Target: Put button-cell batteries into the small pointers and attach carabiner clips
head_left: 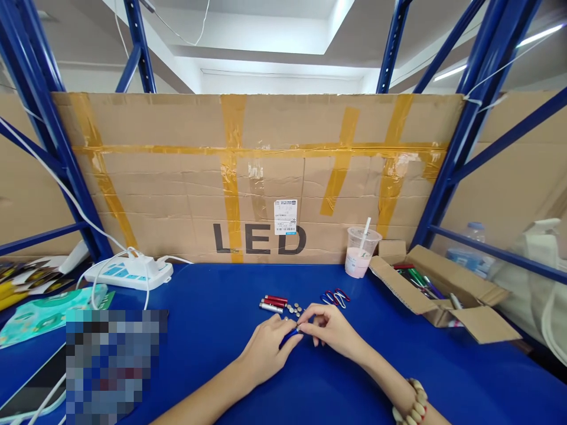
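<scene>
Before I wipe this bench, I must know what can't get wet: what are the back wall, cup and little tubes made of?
Back wall: matte brown cardboard, patched with glossy yellowish tape. Cup: thin clear plastic, seemingly; pink drink shows through. Little tubes, and the blue tube pinched by left hand and right hand: probably metal, coloured sheen; too small to be sure.

Single head-worn view. The camera is sitting over the near edge of the blue table (212, 295) and is facing forward and slightly down, square-on to the taped cardboard panel (177, 195) marked LED. The left hand (266, 348) and right hand (332, 330) are lying well short of the panel, close beneath the lens. The wide lens is bowing the blue shelf posts (465, 147) flanking the panel.
</scene>
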